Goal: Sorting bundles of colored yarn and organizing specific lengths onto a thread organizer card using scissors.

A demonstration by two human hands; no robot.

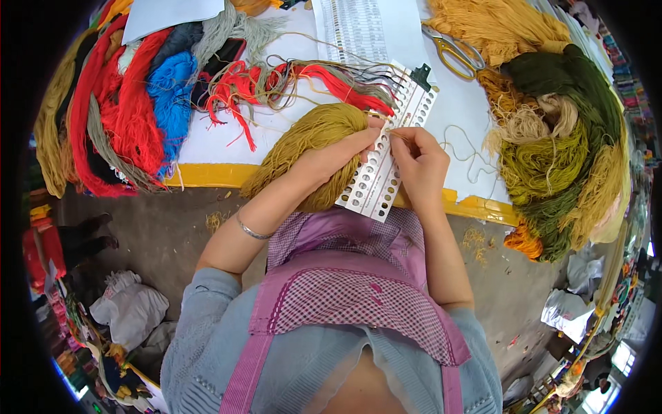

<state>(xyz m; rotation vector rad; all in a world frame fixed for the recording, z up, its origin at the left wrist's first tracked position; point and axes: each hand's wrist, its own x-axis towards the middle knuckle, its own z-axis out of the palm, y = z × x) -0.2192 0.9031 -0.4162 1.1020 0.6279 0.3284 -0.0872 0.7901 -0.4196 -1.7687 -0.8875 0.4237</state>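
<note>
A long white card (pixel 372 183) with rows of punched holes lies slanted across the table edge, a black binder clip (pixel 422 76) at its far end. My left hand (pixel 350 148) grips the card's left side, its fingers partly hidden. Under that wrist bulges a thick olive-gold hank of yarn (pixel 303 138), hanging over the edge. My right hand (pixel 419 162) is closed in a pinch at the card's holes, apparently on a thin yarn strand largely hidden by the fingers. Red and grey strands (pixel 345 90) trail left from the card's far half.
Red, blue and grey hanks (pixel 141 103) are heaped at the left, near a dark phone (pixel 229 54). Yellow-handled scissors (pixel 455 55) lie at the far right beside gold yarn (pixel 503 27). Green hanks (pixel 558 152) hang over the right edge. A printed sheet (pixel 352 31) lies behind.
</note>
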